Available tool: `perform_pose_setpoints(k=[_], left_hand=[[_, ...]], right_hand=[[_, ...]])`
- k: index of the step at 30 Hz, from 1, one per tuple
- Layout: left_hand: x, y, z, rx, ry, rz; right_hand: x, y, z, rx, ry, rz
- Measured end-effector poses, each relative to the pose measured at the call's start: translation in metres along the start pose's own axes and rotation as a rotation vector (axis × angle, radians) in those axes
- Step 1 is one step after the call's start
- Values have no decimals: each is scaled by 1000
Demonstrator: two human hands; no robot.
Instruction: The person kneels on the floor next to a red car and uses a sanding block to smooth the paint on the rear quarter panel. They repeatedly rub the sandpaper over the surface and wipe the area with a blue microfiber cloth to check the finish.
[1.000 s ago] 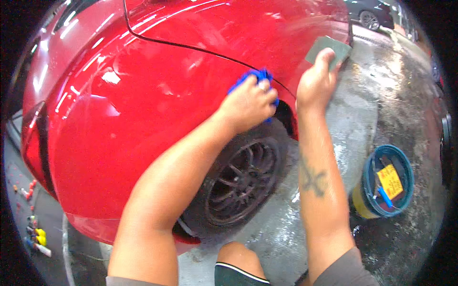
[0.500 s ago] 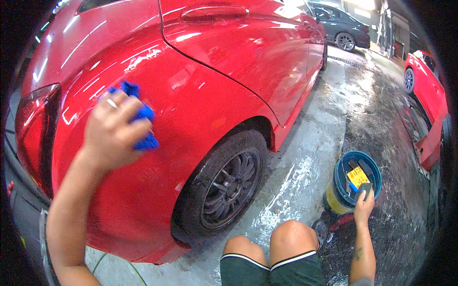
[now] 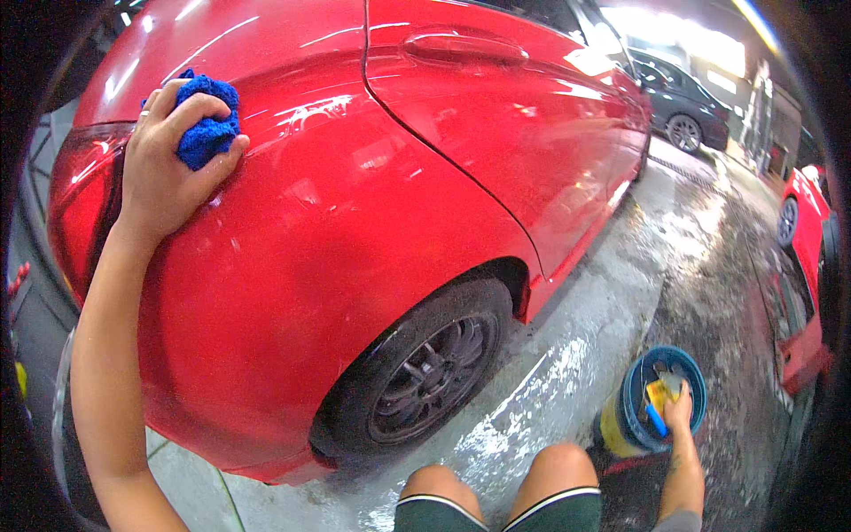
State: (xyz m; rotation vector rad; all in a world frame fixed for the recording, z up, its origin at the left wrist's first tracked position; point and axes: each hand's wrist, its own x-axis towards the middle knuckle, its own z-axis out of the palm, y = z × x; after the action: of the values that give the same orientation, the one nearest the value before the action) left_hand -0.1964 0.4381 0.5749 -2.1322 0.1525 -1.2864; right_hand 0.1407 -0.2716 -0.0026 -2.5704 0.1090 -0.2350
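Note:
My left hand [image 3: 168, 160] is closed round a bunched blue microfibre cloth [image 3: 210, 120], holding it against the rear quarter of a red car [image 3: 292, 204], just above the tail light [image 3: 87, 195]. On the right, my right hand [image 3: 679, 410] reaches into the mouth of a dark blue bucket [image 3: 631, 399]. Its fingers look closed, and a greyish shape shows beside them; I cannot make out what they grip. Within the bucket, next to that hand, are a yellow piece [image 3: 656, 393] and a bright blue, handle-like piece [image 3: 656, 420].
The car's rear wheel [image 3: 430, 377] stands between my left arm and the bucket. My knees [image 3: 558, 470] are at the lower edge. Wet, shiny floor [image 3: 532, 403] runs along the car. A dark car [image 3: 678, 102] stands at the back, with another red car [image 3: 807, 222] at far right.
My left hand and the cloth have moved up and slightly left over the red panel. My right hand, which held a dark flat block at the bucket's rim, is now lower inside the bucket.

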Motion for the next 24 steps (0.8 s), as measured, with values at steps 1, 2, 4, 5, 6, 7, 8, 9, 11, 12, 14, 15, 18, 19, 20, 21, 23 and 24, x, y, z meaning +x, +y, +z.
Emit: perform_pose_setpoints(k=[1,2,4,5,6,7,8,9,11,12,14,15,18,19,20,21,23,24], left_hand=[[1,1,2,17,1,-16],[0,5,8,26,-5,-29],[1,12,10,92,-8,-34],[2,15,9,117,-10,-27],[4,14,8,134,-18,-16],[6,13,8,148,-24,-5],[-4,4,13,151,-44,-58],[-16,-3,17,126,-42,-106],[-5,1,15,156,-60,-80],[-2,4,12,180,-75,-105],[-1,3,7,220,-114,-108],[0,5,7,238,-134,-114],[10,39,29,144,-162,-125],[18,52,35,119,-182,-129],[29,68,44,131,-165,-94],[39,80,62,112,-157,-61],[75,97,97,105,-100,17],[89,112,118,72,-95,-56]], right_hand=[[8,21,7,-40,-9,7],[13,47,14,-85,-25,22],[31,55,42,-157,-91,49],[35,55,56,-195,-139,71],[38,52,74,-186,-180,49],[38,51,92,-214,-208,22],[52,85,84,-278,-248,48],[69,120,66,-349,-280,76],[53,110,97,-461,-450,81],[48,96,106,-544,-547,52],[43,68,100,-682,-713,-5],[43,52,88,-713,-782,-13],[35,19,5,-587,-755,-35],[34,13,-22,-503,-700,-104],[37,20,-37,-398,-527,-176],[43,27,-47,-354,-401,-309],[65,5,-65,-295,-433,-298],[72,41,-63,-328,-281,-516]])
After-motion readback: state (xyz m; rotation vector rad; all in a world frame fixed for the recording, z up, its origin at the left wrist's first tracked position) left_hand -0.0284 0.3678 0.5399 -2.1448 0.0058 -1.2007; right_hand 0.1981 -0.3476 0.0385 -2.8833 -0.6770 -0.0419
